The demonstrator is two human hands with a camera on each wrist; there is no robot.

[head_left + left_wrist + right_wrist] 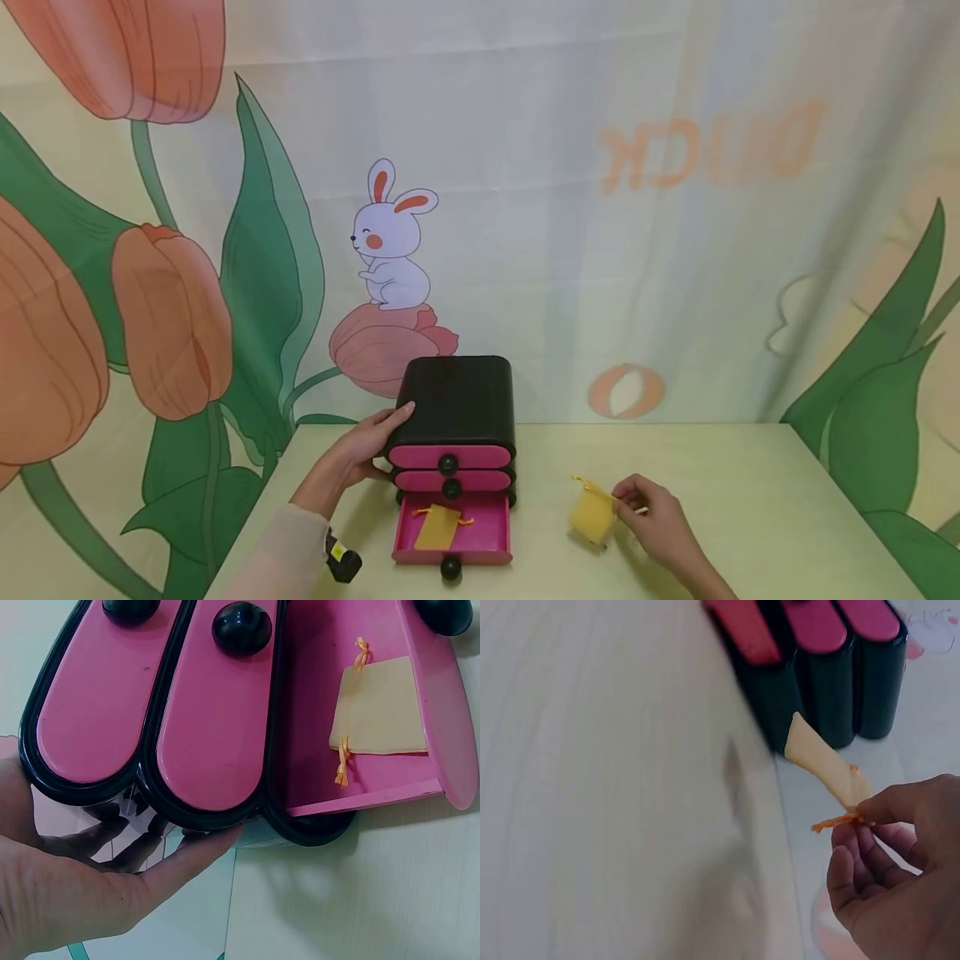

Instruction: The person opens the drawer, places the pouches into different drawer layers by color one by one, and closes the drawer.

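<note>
A small black drawer cabinet (457, 400) with pink drawer fronts and round black knobs stands on the table. Its bottom drawer (491, 533) is pulled out, and a yellow drawstring pouch (438, 528) lies flat inside. My left hand (367, 442) grips the cabinet's left side, fingertips over the top edge; in the left wrist view the fingers (184, 862) curve along that side. To the right of the cabinet, my right hand (656, 517) pinches a second yellow drawstring pouch (592, 512) by its corner near the orange cord (836, 821). That pouch hangs above the tabletop.
The pale table (697, 467) extends to the right of the cabinet. Behind it hangs a curtain (540, 208) printed with tulips and a rabbit, close to the cabinet's back. The two upper drawers (420, 456) are closed.
</note>
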